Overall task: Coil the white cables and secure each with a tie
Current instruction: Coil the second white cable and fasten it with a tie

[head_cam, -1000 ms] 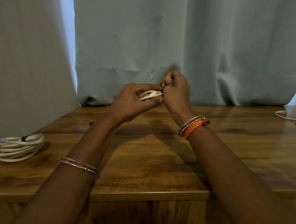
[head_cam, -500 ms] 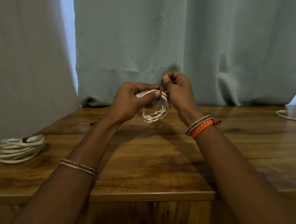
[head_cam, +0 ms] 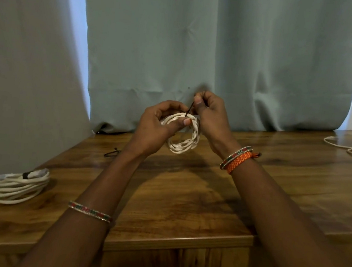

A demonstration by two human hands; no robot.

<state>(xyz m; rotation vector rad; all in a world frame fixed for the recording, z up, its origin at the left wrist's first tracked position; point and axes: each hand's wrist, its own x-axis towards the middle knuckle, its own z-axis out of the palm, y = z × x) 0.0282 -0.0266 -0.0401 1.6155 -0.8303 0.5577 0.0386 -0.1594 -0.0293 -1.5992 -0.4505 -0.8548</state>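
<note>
Left hand (head_cam: 157, 123) grips the top of the coiled white cable (head_cam: 186, 142), thumb pressed over the strands; coil hangs below, above the table's (head_cam: 185, 199) middle. Right hand (head_cam: 211, 113) pinches the dark tie (head_cam: 189, 109), which runs steeply up from the coil's top. Tie likely still needs cinching. Tied coil (head_cam: 16, 187) near left edge; loose cable (head_cam: 351, 146) far right.

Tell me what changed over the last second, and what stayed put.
The coil, bunched flat between the hands a second ago, now hangs open as a loop below them. The right hand has drawn the dark tie up out of the coil and pinches its end. The left hand still grips the coil's top. The tied coil, spare tie and loose cable lie unmoved.
</note>
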